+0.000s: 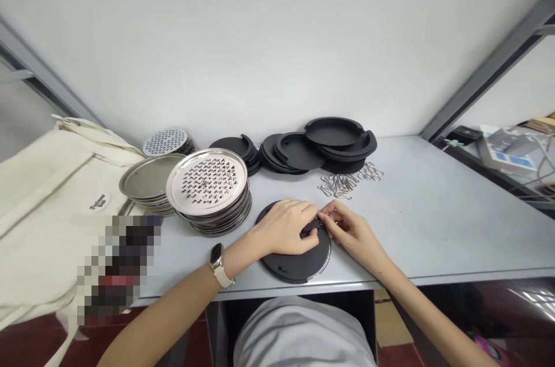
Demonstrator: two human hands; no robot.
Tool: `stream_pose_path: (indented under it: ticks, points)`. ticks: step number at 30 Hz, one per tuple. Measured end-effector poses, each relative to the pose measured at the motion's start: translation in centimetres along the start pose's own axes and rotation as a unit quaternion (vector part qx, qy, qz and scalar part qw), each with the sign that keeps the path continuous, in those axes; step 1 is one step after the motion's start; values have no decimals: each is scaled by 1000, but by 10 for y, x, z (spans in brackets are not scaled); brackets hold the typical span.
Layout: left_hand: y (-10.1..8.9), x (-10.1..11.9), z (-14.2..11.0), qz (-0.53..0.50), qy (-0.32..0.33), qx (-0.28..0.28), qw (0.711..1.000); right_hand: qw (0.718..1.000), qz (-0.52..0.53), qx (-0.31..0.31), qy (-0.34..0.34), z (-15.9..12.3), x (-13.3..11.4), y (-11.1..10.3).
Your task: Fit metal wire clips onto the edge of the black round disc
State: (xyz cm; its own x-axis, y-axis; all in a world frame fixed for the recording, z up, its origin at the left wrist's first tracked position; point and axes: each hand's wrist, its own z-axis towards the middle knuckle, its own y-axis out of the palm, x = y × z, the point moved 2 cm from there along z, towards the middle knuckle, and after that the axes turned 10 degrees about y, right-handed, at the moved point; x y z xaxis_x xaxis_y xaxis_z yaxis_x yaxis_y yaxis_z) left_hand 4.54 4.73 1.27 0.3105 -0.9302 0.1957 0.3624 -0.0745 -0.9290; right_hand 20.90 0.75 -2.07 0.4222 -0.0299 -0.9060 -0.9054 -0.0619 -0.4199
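Note:
A black round disc [290, 266] lies near the table's front edge, with a thin shiny metal rim showing along its right side. Across its top rests my left hand [288, 227], fingers curled over the far right edge and thumb pressed on the surface. My right hand [349, 231] pinches a small metal ring [319, 218] at that edge, beside the left fingertips. Whether the ring passes through the disc is hidden by the fingers. Beyond my hands lie a loose pile of metal hooks [340, 185] and several metal rings [370, 171].
To the left stand a stack of perforated metal grater discs [208, 185] and a stack of plain metal discs [151, 176]. More grater discs [165, 141] sit behind. Black round holders [333, 131] are piled along the wall. A cream cloth bag [52, 199] hangs over the left side.

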Motion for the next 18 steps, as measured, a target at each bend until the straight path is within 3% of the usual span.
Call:
stream_pose_path:
  ticks: [12, 18]
  points:
    - [0, -1, 0, -2, -2, 0, 1000, 998, -57, -33, -11, -13, 5, -9]
    - [0, -1, 1, -7, -4, 3, 1000, 999, -44, 10, -26, -13, 4, -11]
